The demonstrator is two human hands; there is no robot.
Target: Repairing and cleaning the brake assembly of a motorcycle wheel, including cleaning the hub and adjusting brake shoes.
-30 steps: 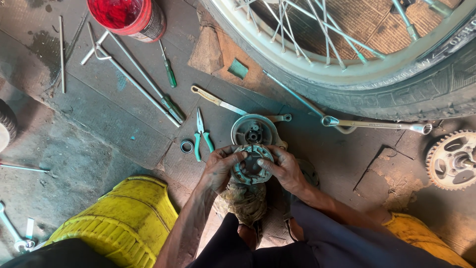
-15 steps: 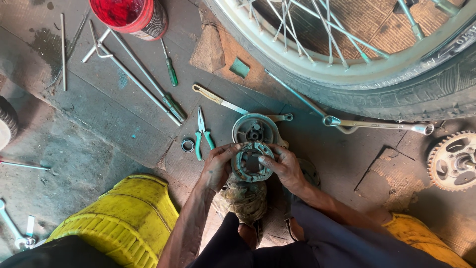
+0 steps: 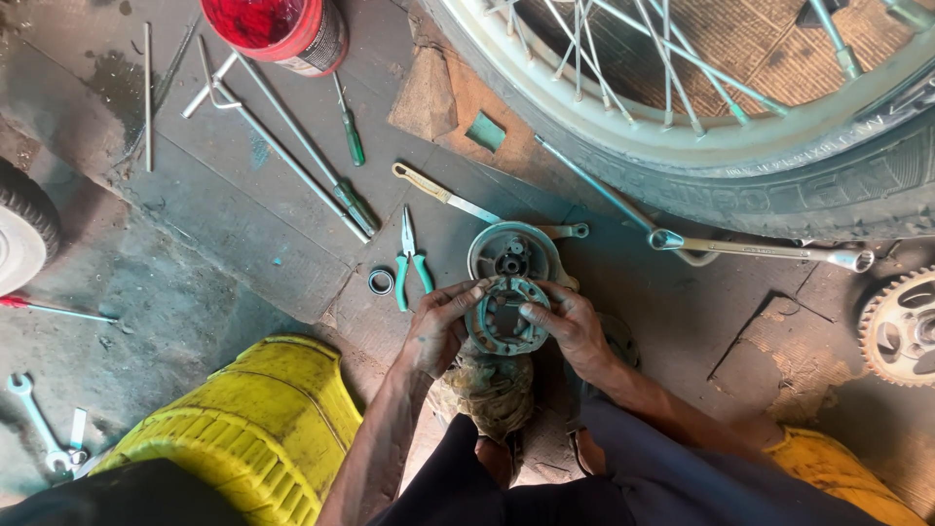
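— What's the floor like where they're working?

— Grimy concrete floor [image 3: 195, 224], oil-stained, with a piece of cardboard [image 3: 438, 97] in the upper middle of the frame. A spoked wheel [image 3: 779, 146] with its tyre fills the upper right.

— And what's being held?

— A round brake shoe assembly [image 3: 504, 314], grey metal with greenish linings, greasy, at the centre of the frame just below a round drum plate [image 3: 513, 253] lying on the floor. The left hand [image 3: 438, 326] clasps its left edge with its fingers curled onto it; the right hand [image 3: 570, 326] clasps the right edge, thumb pressed on the face. Both have a closed grip on it.

— How many tools?

— One pair of green-handled pliers [image 3: 409, 258], one small ring [image 3: 381, 281] beside them, one green screwdriver [image 3: 349, 131], one red can [image 3: 278, 29] at the top, one toothed sprocket [image 3: 901, 326] at the right edge, two yellow containers [image 3: 253, 429], lower left and lower right.
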